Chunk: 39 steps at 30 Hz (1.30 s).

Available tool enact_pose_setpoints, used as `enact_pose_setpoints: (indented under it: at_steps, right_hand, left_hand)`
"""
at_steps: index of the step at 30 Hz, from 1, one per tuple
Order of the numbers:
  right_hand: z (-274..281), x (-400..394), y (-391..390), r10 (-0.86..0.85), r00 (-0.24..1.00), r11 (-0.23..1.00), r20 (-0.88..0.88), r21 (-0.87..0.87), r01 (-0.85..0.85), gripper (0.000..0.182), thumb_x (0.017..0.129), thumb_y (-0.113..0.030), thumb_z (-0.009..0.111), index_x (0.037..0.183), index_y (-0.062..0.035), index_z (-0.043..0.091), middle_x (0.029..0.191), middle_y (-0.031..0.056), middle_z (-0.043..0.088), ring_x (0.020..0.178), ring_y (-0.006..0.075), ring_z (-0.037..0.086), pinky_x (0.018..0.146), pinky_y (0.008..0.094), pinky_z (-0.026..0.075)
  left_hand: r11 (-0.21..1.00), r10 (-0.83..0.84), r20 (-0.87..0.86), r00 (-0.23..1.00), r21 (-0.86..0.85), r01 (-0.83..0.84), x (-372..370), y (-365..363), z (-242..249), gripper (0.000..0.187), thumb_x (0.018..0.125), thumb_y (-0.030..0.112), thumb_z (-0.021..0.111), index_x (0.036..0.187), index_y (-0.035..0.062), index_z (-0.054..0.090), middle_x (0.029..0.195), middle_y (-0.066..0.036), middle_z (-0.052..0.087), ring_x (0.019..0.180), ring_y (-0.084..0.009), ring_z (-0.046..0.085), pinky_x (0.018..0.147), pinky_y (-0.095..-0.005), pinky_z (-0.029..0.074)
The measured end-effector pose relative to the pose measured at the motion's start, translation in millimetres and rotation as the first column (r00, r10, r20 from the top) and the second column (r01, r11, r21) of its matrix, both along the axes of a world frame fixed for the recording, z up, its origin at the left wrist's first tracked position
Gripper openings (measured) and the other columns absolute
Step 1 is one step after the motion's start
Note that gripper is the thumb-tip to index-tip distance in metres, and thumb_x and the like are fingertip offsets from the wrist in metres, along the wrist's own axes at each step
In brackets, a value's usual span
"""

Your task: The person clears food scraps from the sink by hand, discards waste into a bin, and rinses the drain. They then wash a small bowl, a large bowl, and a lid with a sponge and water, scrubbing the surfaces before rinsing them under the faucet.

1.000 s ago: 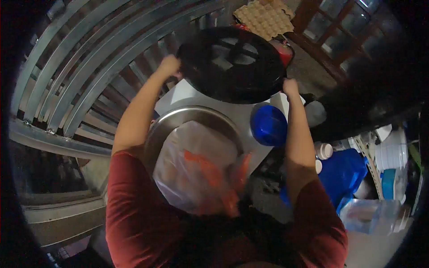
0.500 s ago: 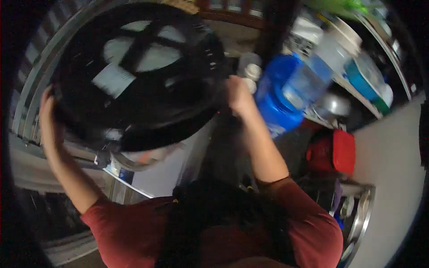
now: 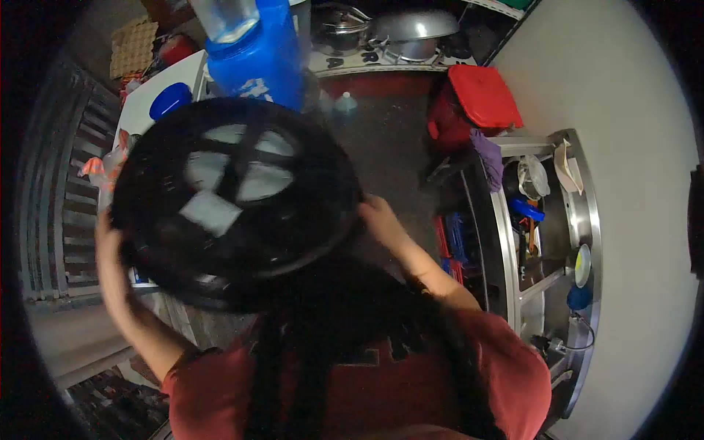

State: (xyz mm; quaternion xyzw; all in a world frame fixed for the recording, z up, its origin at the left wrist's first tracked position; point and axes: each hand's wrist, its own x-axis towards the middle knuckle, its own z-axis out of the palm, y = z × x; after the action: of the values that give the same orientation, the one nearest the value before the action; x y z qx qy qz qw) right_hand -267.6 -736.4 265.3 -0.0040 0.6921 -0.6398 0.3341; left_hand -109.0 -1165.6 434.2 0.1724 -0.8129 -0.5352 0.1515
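Note:
A large round black tub-like object is held up in front of me, slightly blurred. Its face shows several pale patches and a white square label. My left hand grips its left edge, with most of the fingers hidden by it. On the opposite edge, my right hand is closed on the rim, its fingertips partly out of sight.
Beyond the object stand a blue water container and a white surface with a blue lid. Metal pots sit on a shelf at the back. A red bin and a steel sink stand are to the right, along the wall.
My view has swung right, bringing the sink stand into fuller sight. The black tub-like object has come lower and nearer my body, still between both hands.

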Motion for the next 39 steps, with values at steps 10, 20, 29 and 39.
enact_pose_setpoints:
  at_steps: [10,20,29,39]
  right_hand:
    - [-70,-94,210,-0.381,0.812,0.78,-0.443,0.318,0.539,0.034,0.085,-0.018,0.047,0.1,0.0098,0.06,0.084,0.0204,0.063,0.078,0.0305,0.065,0.061,0.0385,0.052]
    - [-80,-406,263,-0.276,0.766,0.858,-0.581,0.209,0.469,0.046,0.086,-0.012,0.044,0.126,0.0086,0.052,0.121,0.0284,0.059,0.117,0.0385,0.056,0.101,0.0372,0.04]
    - [-105,-657,195,-0.063,0.656,0.881,-0.752,0.267,0.391,0.047,0.088,-0.011,0.044,0.131,0.0073,0.047,0.126,0.0329,0.054,0.12,0.0446,0.05,0.102,0.0437,0.039]
    - [-178,-886,138,0.108,0.582,0.869,-0.806,0.361,0.339,0.042,0.088,-0.013,0.051,0.125,0.0071,0.049,0.11,0.0327,0.059,0.107,0.0489,0.054,0.093,0.0501,0.043]
  left_hand:
    - [0.941,-0.174,0.331,0.928,0.334,0.057,-246,202,-137,0.057,0.071,0.009,0.053,0.127,0.0036,0.05,0.1,-0.008,0.06,0.076,-0.0169,0.058,0.054,-0.0281,0.049]
    - [0.625,-0.3,0.158,0.941,0.778,0.068,-534,224,-287,0.081,0.068,-0.007,0.043,0.144,0.0172,0.042,0.105,-0.002,0.06,0.072,-0.0149,0.055,0.046,-0.0248,0.04]
    - [0.622,-0.042,0.039,0.998,0.783,-0.004,-722,182,-316,0.085,0.062,-0.012,0.04,0.143,0.0137,0.043,0.122,-0.007,0.059,0.088,-0.0193,0.06,0.062,-0.0276,0.05]
    - [0.576,0.085,-0.058,0.995,0.817,-0.002,-868,132,-319,0.087,0.06,-0.014,0.038,0.142,0.0153,0.046,0.126,-0.008,0.059,0.104,-0.0258,0.059,0.077,-0.0292,0.051]
